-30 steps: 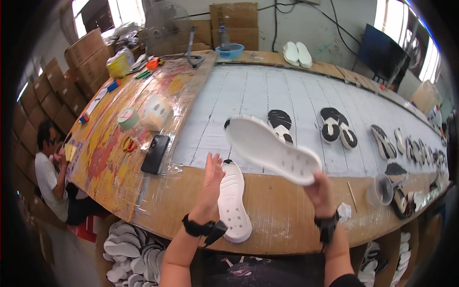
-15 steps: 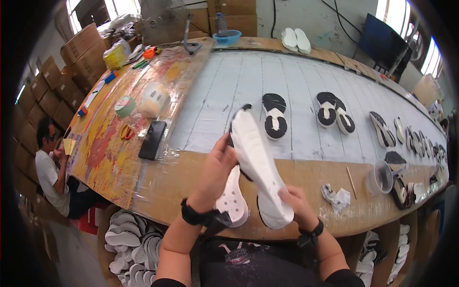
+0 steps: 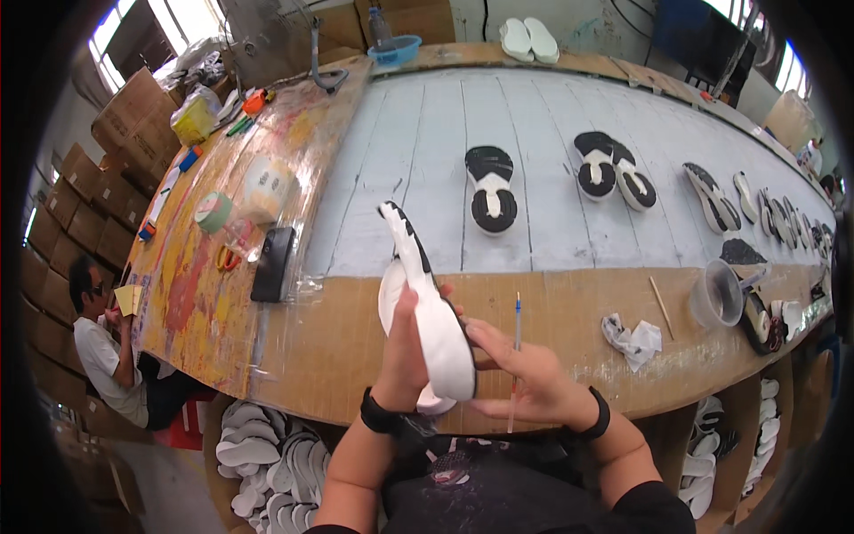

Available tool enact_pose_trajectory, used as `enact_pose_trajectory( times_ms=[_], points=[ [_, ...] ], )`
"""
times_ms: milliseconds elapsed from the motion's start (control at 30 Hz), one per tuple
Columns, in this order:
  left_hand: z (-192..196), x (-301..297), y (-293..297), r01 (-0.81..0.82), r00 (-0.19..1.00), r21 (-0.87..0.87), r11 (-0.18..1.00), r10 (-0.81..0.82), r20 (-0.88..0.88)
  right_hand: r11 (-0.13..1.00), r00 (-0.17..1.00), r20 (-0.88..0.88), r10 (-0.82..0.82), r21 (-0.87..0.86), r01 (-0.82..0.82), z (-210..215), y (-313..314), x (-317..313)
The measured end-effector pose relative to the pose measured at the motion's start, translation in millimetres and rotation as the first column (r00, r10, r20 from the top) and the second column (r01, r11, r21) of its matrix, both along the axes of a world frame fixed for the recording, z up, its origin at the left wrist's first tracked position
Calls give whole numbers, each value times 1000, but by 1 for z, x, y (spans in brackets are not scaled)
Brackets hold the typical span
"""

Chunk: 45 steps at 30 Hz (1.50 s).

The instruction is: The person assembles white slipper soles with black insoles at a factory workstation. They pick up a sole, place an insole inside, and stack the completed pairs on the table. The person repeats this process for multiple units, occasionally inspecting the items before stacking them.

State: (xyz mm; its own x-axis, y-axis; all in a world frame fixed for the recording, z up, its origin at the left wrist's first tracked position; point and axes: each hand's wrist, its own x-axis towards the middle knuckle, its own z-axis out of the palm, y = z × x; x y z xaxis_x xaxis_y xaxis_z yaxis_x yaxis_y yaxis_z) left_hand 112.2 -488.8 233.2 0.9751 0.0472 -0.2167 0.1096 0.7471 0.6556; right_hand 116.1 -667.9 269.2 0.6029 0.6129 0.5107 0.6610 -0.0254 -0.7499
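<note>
A white shoe sole with a black underside [image 3: 429, 303] stands on edge above the near rim of the table, toe pointing away from me. My left hand [image 3: 405, 351] presses against its left side and my right hand [image 3: 525, 378] grips its heel end from the right. A thin stick with a blue tip [image 3: 515, 356] runs upright through my right hand. A second white sole [image 3: 391, 298] lies flat on the wood, mostly hidden behind the held one.
Black-and-white soles [image 3: 491, 187] lie in a row along the grey belt [image 3: 427, 160] towards the right. A black phone [image 3: 272, 263], tape roll [image 3: 213, 212], clear plastic cup [image 3: 719, 294] and crumpled paper [image 3: 633, 340] sit nearby. A seated person [image 3: 107, 347] is at left; white soles [image 3: 258, 454] are piled below.
The sole has been turned from flat and sideways to standing on edge. Both hands have drawn it closer to my body.
</note>
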Motion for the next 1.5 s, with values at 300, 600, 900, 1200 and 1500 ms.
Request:
enact_pose_trajectory(
  times_ms=[300, 600, 900, 1200, 1500],
  points=[
    [-15, -11, 20, 119, 977, -52, 992, -126, -172, 992, 902, -427, 61, 124, -8, -26, 2, 63],
    [-13, -39, 45, 111, 988, 979, -173, -87, -128, 662, 743, 481, -466, -368, 653, -131, 71, 226],
    [2, -27, 72, -15, 976, 998, 64, -215, 29, 770, 674, -493, -551, 11, 638, -76, -2, 200],
    [54, 29, 24, -364, 909, 489, 793, 189, 370, 951, 893, -419, -164, 173, 256, -46, -55, 20],
    [75, 24, 37, -38, 966, 416, 909, -73, 248, 975, 706, -709, -14, 147, 168, -54, -42, 16]
  ],
)
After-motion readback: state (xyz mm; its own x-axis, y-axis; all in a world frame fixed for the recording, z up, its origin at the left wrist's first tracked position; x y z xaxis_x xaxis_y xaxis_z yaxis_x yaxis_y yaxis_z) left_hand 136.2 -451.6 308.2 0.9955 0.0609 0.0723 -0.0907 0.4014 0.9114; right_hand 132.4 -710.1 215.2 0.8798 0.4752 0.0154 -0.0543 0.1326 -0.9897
